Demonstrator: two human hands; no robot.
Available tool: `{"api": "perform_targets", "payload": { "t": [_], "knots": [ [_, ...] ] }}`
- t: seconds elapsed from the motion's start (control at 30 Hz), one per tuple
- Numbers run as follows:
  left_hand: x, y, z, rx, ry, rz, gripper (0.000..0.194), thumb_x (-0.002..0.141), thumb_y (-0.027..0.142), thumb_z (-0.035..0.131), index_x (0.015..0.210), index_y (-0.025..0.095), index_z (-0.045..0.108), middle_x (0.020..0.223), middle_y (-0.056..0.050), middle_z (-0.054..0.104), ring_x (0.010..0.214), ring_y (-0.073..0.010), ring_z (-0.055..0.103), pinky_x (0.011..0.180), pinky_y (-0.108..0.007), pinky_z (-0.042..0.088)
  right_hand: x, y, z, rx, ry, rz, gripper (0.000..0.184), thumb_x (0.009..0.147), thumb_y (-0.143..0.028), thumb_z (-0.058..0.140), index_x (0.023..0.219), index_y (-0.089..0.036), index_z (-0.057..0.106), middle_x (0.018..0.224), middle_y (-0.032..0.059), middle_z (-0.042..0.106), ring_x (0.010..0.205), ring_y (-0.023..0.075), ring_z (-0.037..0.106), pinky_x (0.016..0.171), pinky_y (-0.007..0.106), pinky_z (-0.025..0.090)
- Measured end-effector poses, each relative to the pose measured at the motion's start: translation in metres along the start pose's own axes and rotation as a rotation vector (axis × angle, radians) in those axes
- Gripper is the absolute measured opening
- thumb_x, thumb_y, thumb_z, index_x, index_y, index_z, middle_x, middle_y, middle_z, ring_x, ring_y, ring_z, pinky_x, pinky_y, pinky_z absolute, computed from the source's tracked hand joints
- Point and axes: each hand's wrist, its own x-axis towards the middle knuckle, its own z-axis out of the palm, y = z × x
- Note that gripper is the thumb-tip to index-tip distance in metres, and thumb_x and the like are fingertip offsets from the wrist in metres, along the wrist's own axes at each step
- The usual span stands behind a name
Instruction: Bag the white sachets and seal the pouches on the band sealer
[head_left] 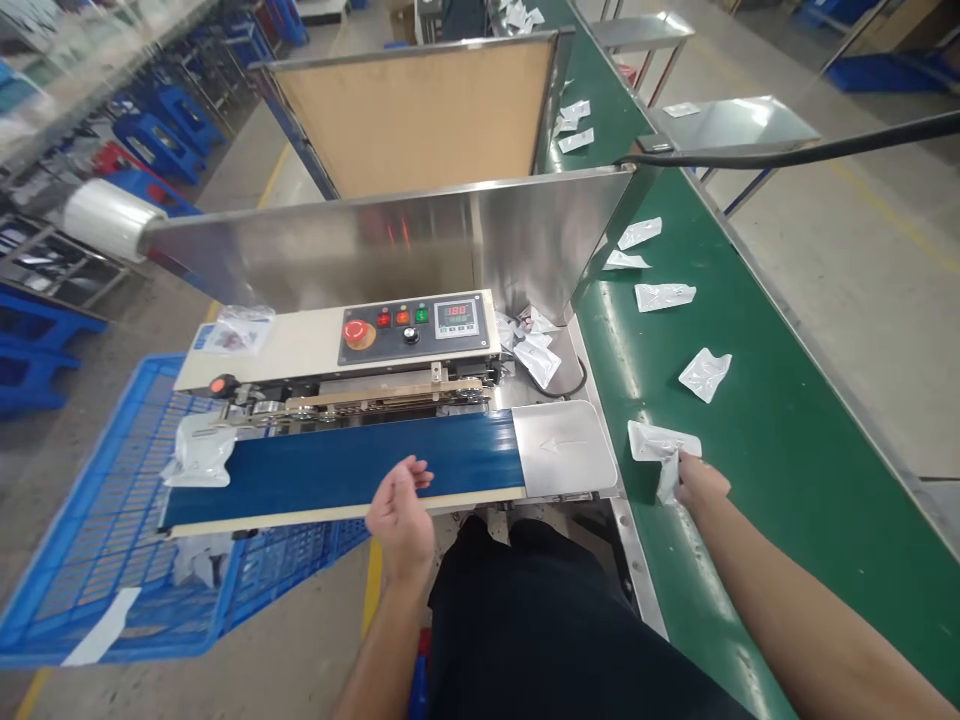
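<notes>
Right hand: fingers drawn in, closed on a narrow, crumpled white plastic pouch that hangs off the fingertips, over the wide, glossy green conveyor belt. A longer, flat white plastic pouch lies against the top of this grip, touching the narrow one; fingertips partly hidden, so whether the pinch takes in both is hard to say.

Just beyond the right grip, same belt: a squarish, wrinkled white plastic pouch, loose. Farther beyond, an oblong white plastic pouch, also loose.

Left hand: fingers loosely curled, partway open, nothing seen in them. It is at the near edge of a flat, dark blue belt; contact not clear.

Between the hands: a silver metal plate with rounded corners, arrow pointing left. Beyond the left hand: a long, cream metal machine with a round red button. Left of that hand, at the belt's far end: a puffy white plastic pouch, above a blue plastic lattice basket.
</notes>
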Motion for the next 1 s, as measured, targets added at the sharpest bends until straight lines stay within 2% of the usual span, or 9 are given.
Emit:
{"api": "perform_targets", "payload": {
  "t": [0.13, 0.27, 0.33, 0.4, 0.47, 0.53, 0.73, 0.83, 1.0],
  "knots": [
    [-0.008, 0.006, 0.020, 0.036, -0.287, 0.086, 0.042, 0.102, 0.053, 0.066, 0.101, 0.014, 0.083, 0.092, -0.012, 0.081, 0.077, -0.0226, 0.076, 0.072, -0.035, 0.065, -0.006, -0.043, -0.013, 0.022, 0.069, 0.064, 0.048, 0.085, -0.067, 0.069, 0.082, -0.019, 0.072, 0.060, 0.0057, 0.062, 0.056, 0.0236, 0.058, 0.059, 0.038, 0.051],
    [-0.010, 0.007, 0.054, 0.079, -0.560, 0.247, 0.036, 0.105, 0.048, 0.064, 0.111, 0.018, 0.083, 0.109, -0.014, 0.082, 0.098, -0.0271, 0.079, 0.089, -0.040, 0.065, -0.051, -0.118, -0.047, 0.104, 0.007, -0.338, 0.043, 0.089, -0.065, 0.071, 0.089, -0.022, 0.076, 0.086, 0.0085, 0.076, 0.074, 0.0229, 0.066, 0.074, 0.035, 0.054],
    [-0.010, 0.009, 0.075, 0.104, -0.664, 0.302, 0.040, 0.104, 0.048, 0.065, 0.128, 0.020, 0.080, 0.127, -0.016, 0.080, 0.116, -0.0308, 0.075, 0.101, -0.043, 0.061, -0.079, -0.157, -0.055, 0.181, -0.118, -0.532, 0.038, 0.094, -0.062, 0.070, 0.087, -0.025, 0.076, 0.096, 0.0089, 0.078, 0.083, 0.0237, 0.070, 0.080, 0.034, 0.055],
    [-0.010, 0.010, 0.092, 0.094, -0.774, 0.283, 0.046, 0.104, 0.050, 0.064, 0.136, 0.020, 0.077, 0.127, -0.015, 0.080, 0.116, -0.0309, 0.074, 0.100, -0.042, 0.059, -0.105, -0.189, -0.054, 0.264, -0.307, -0.620, 0.036, 0.096, -0.060, 0.069, 0.087, -0.026, 0.077, 0.103, 0.0091, 0.080, 0.092, 0.0250, 0.073, 0.087, 0.035, 0.057],
    [-0.009, 0.008, 0.101, 0.071, -0.857, 0.210, 0.045, 0.106, 0.054, 0.058, 0.121, 0.017, 0.081, 0.102, -0.010, 0.081, 0.092, -0.0260, 0.074, 0.084, -0.034, 0.058, -0.123, -0.208, -0.044, 0.332, -0.459, -0.558, 0.037, 0.094, -0.061, 0.071, 0.089, -0.025, 0.078, 0.101, 0.0086, 0.081, 0.092, 0.0257, 0.074, 0.087, 0.035, 0.058],
    [-0.008, 0.002, 0.100, 0.060, -0.878, 0.146, 0.051, 0.107, 0.057, 0.053, 0.094, 0.016, 0.081, 0.076, -0.004, 0.071, 0.069, -0.0190, 0.062, 0.067, -0.028, 0.049, -0.134, -0.215, -0.031, 0.406, -0.533, -0.372, 0.040, 0.085, -0.063, 0.080, 0.094, -0.024, 0.079, 0.097, 0.0081, 0.082, 0.089, 0.0262, 0.075, 0.083, 0.035, 0.059],
    [0.006, -0.022, 0.088, 0.080, -0.772, 0.026, 0.057, 0.100, 0.061, 0.060, 0.061, 0.019, 0.057, 0.059, 0.002, 0.043, 0.060, -0.0137, 0.037, 0.058, -0.026, 0.030, -0.129, -0.205, 0.000, 0.587, -0.783, 0.267, 0.049, 0.066, -0.058, 0.096, 0.090, -0.020, 0.077, 0.076, 0.0054, 0.078, 0.063, 0.0220, 0.069, 0.058, 0.031, 0.054],
    [0.018, -0.029, 0.097, 0.114, -0.661, -0.131, 0.058, 0.090, 0.064, 0.071, 0.056, 0.020, 0.055, 0.055, 0.004, 0.036, 0.059, -0.0132, 0.032, 0.056, -0.026, 0.028, -0.112, -0.213, 0.015, 0.549, -0.743, 0.368, 0.040, 0.066, -0.049, 0.096, 0.083, -0.020, 0.075, 0.073, 0.0068, 0.078, 0.062, 0.0221, 0.070, 0.056, 0.030, 0.053],
    [0.039, -0.032, 0.110, 0.092, -0.538, -0.265, 0.055, 0.081, 0.068, 0.076, 0.059, 0.018, 0.066, 0.052, 0.004, 0.043, 0.058, -0.0150, 0.041, 0.057, -0.026, 0.034, -0.090, -0.250, 0.043, 0.436, -0.792, 0.332, 0.030, 0.065, -0.036, 0.095, 0.078, -0.019, 0.073, 0.081, 0.0097, 0.081, 0.073, 0.0231, 0.074, 0.062, 0.028, 0.056]
  ]
}}
